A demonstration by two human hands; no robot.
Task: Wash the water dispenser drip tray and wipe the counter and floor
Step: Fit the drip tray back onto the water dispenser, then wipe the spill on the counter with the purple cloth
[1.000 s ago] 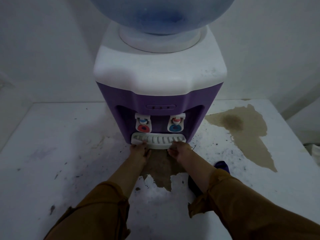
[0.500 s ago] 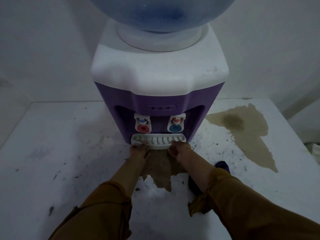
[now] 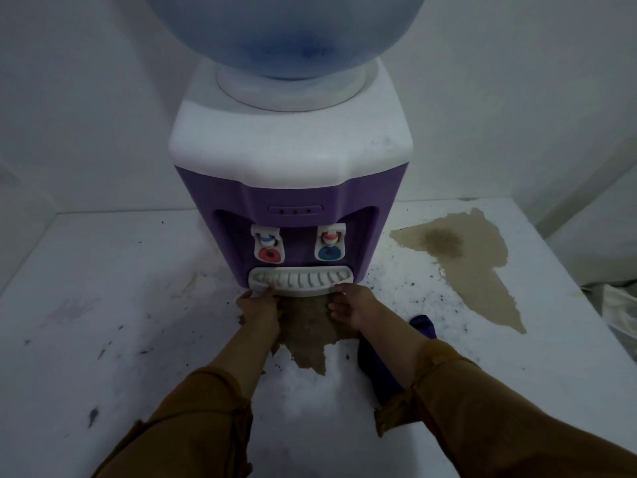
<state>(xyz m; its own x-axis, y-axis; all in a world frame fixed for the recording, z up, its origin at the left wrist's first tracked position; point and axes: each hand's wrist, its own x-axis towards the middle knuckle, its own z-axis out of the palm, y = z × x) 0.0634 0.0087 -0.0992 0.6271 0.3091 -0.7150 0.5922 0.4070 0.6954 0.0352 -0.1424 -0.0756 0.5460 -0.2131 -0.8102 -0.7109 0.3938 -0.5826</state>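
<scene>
Stained white counter [image 3: 103, 305] bore the dispenser [image 3: 293, 194]. Left hand [image 3: 256, 307] pinched the drip tray [image 3: 300, 279]; right hand [image 3: 351, 307] touched it, hold unclear. Tray removal seemed underway, and it needed a level outward pull.

Dispenser [image 3: 289, 198] blocks ahead — room on counter [image 3: 103, 305] either side.

A blue water bottle [image 3: 282, 32] stands upturned between white walls [image 3: 86, 98]. Lower down, a red tap lever [image 3: 270, 254] and a blue tap lever [image 3: 330, 251] hang side by side. Crumpled white material [image 3: 620, 305] lies at the right edge.
</scene>
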